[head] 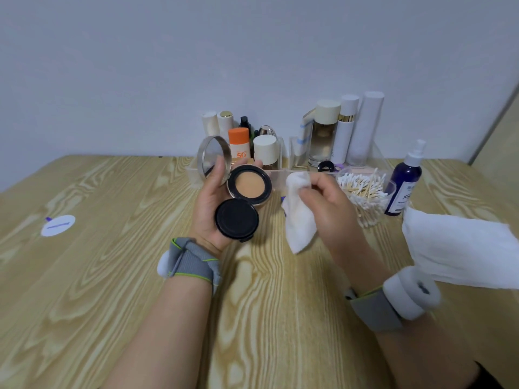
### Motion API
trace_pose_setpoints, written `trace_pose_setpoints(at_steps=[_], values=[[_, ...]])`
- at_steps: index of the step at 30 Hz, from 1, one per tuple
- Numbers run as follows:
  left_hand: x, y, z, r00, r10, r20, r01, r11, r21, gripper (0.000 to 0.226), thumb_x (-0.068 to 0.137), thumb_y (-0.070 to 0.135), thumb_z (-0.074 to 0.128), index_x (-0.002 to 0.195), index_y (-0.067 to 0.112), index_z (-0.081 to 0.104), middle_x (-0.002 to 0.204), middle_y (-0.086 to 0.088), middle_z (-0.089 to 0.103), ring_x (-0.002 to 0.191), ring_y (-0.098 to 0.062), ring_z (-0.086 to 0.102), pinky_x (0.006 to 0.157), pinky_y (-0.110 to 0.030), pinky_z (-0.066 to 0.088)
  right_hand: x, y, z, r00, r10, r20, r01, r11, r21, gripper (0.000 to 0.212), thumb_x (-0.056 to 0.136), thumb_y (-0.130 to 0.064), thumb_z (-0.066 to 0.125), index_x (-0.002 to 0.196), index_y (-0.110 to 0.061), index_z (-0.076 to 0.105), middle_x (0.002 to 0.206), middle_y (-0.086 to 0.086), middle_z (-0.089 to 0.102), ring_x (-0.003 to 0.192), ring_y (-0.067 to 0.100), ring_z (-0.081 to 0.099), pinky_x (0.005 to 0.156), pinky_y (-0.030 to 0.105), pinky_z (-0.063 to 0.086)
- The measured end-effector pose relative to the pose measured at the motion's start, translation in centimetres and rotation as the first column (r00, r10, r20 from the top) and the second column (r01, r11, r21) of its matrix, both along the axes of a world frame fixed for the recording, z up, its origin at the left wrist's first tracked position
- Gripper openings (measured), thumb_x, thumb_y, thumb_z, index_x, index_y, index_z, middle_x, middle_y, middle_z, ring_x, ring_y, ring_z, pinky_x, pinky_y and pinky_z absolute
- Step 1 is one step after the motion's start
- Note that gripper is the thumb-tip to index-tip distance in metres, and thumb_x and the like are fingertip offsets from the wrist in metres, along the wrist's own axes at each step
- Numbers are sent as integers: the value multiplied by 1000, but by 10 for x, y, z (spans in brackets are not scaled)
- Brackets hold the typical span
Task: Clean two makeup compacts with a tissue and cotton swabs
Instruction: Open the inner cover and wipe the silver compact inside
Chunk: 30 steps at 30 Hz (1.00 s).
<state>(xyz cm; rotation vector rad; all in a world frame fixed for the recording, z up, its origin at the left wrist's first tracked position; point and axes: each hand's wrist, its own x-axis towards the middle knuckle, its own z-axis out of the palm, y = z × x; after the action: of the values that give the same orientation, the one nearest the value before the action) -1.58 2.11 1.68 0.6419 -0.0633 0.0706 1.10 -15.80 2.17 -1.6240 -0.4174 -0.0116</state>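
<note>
Left hand [209,209]: palm up, fingers curled round a round silver-cased makeup compact [249,186], held open above the table. Three parts show:
- a mirrored silver lid [214,160] tipped up at 11 o'clock
- a glossy black-rimmed pan of even beige cushion in the middle
- a black inner flap [236,218] folded down at 6 o'clock over the heel of the palm

Right hand [328,203]: at 3 o'clock of the compact, just beside it, apart. Thumb and fingers pinch a crumpled white tissue [299,220]; its loose end hangs toward 6 o'clock.

Outward at 3 o'clock of that hand: a clear plastic tub of wooden-stick cotton swabs [362,192], then a dark blue spray bottle [404,183].

At 4 o'clock: a folded white cloth [460,248] on the light wood-grain table [112,276].

At 12 o'clock: a clear acrylic organiser [292,153] of cosmetic bottles by the wall.

Far out at 9 o'clock: a round white sticker [58,225].
</note>
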Motion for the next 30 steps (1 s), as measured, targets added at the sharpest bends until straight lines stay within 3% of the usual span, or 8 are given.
trace_pose_setpoints(at_steps=[2,5,10,14,18,23,26,30], values=[[0,1,-1,998,62,-4,-62,998,16,54,73,37,78,114,5,62,146,-21,46,126,-34,51,113,-53,32,-1,-1,1,1000,25,-6,-25,1000,-1,16,91,-21,51,98,-29,62,96,-9,63,81,-4,57,69,14,44],[0,1,0,990,137,-19,-136,990,35,37,89,31,57,115,6,59,147,-23,44,130,-38,48,114,-54,30,-2,1,1,995,93,-41,-95,995,-38,17,92,-12,47,94,-24,60,88,-4,61,80,8,56,71,26,43],[-1,6,1,971,231,-65,-230,973,22,44,84,19,57,127,7,56,130,-17,61,112,-30,63,104,-45,45,-6,2,3,934,313,-171,-323,946,-34,20,92,-2,44,88,-15,59,68,-5,55,65,9,53,65,26,40],[-2,10,-2,964,251,-92,-252,968,3,58,83,10,54,140,9,49,138,-14,57,129,-30,52,116,-47,31,-13,5,-1,824,469,-318,-538,825,-176,17,93,-3,46,94,-15,58,70,-6,58,65,8,54,61,22,43],[-4,9,1,967,242,-74,-243,970,-6,56,82,6,50,138,11,49,137,-10,59,124,-27,57,109,-39,41,-5,5,-22,926,372,64,-212,654,-726,26,90,-19,51,115,-27,54,104,-6,63,97,14,58,83,34,48],[-2,6,2,955,271,-122,-267,962,51,44,86,6,49,129,11,56,125,-6,67,109,-20,65,86,-26,54,1,5,-29,829,269,491,139,750,-646,33,81,-16,56,110,-29,62,102,-13,52,97,11,50,87,32,41],[-2,2,2,935,312,-167,-299,949,99,22,96,8,46,105,16,65,81,0,74,64,-11,68,54,-18,53,-5,5,-24,862,286,418,56,767,-640,17,87,-23,54,96,-32,65,96,-16,52,86,4,48,76,29,44],[-1,-4,0,909,340,-243,-313,939,144,18,97,15,50,85,13,63,63,1,68,49,-10,61,47,-16,47,-10,7,-31,872,427,242,-80,610,-788,19,90,-31,53,106,-32,64,102,-16,49,99,5,48,81,29,44]])
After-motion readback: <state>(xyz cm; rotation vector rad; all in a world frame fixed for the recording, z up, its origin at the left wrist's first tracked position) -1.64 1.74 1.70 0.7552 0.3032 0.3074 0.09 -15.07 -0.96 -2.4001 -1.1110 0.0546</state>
